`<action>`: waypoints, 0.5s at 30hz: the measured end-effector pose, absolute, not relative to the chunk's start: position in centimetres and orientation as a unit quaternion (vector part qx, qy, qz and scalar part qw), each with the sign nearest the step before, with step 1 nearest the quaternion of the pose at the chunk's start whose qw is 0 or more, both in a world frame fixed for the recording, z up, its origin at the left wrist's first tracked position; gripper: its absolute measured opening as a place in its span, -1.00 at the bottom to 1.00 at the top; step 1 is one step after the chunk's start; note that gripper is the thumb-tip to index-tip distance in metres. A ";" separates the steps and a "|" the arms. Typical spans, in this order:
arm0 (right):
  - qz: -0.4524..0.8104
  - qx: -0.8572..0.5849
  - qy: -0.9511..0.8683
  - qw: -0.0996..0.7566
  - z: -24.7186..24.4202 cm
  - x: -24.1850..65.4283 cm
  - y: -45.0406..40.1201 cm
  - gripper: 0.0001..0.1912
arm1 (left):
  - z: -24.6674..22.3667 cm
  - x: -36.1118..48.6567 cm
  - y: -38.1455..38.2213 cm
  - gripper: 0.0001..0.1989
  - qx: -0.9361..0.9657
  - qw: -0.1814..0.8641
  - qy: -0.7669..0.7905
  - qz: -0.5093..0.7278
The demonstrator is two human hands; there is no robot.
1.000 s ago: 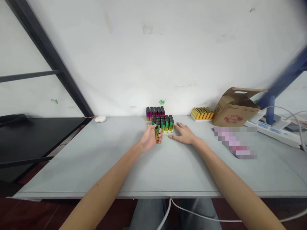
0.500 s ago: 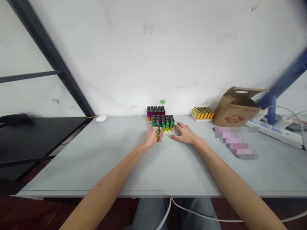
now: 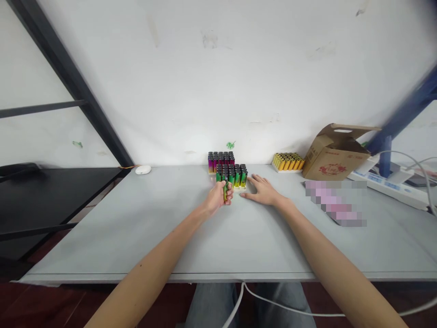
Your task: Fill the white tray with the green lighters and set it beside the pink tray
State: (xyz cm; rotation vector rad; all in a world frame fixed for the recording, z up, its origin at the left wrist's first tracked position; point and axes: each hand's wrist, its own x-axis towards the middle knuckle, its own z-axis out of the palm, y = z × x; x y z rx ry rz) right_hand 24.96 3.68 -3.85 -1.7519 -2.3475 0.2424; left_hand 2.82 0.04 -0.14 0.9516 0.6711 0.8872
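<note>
My left hand (image 3: pixel 216 197) is closed around a green and yellow lighter (image 3: pixel 225 192), held upright with its dark top showing above the thumb. Just behind it stand several green lighters (image 3: pixel 238 176) in rows in a pale tray (image 3: pixel 241 188). My right hand (image 3: pixel 262 190) lies on the table with fingers spread, close to the right side of that tray; whether it touches the tray I cannot tell. Behind the green group, nearer the wall, is a set of purple lighters (image 3: pixel 221 159), partly hidden by the green ones.
Yellow lighters (image 3: pixel 288 161) fill another tray at the back right, beside an open cardboard box (image 3: pixel 334 159). A white power strip (image 3: pixel 396 186) with cables lies farther right. A blurred pink item (image 3: pixel 332 202) rests on the grey table (image 3: pixel 143 228). A small white case (image 3: pixel 143 169) sits back left.
The lighter in my left hand has shifted very slightly and now stands a bit lower in the fist. My right hand stays in the same place beside the tray.
</note>
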 end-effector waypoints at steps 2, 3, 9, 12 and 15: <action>0.082 -0.591 -0.796 0.101 -3.8 24.9 3.7 0.07 | 0.0 2.8 0.0 -0.78 0.438 0.733 0.326 0.407; 0.083 -0.591 -0.796 0.101 -3.8 24.9 3.6 0.06 | 0.1 2.8 0.0 -0.78 0.437 0.728 0.334 0.409; 0.082 -0.591 -0.796 0.100 -3.7 25.0 3.6 0.06 | 0.5 2.8 -0.3 -0.78 0.430 0.722 0.342 0.421; 0.083 -0.591 -0.796 0.101 -3.7 25.0 3.6 0.05 | 0.7 2.9 -0.3 -0.77 0.427 0.722 0.347 0.419; 0.081 -0.592 -0.795 0.101 -3.6 24.9 3.5 0.04 | 0.7 2.9 -0.3 -0.76 0.427 0.723 0.349 0.416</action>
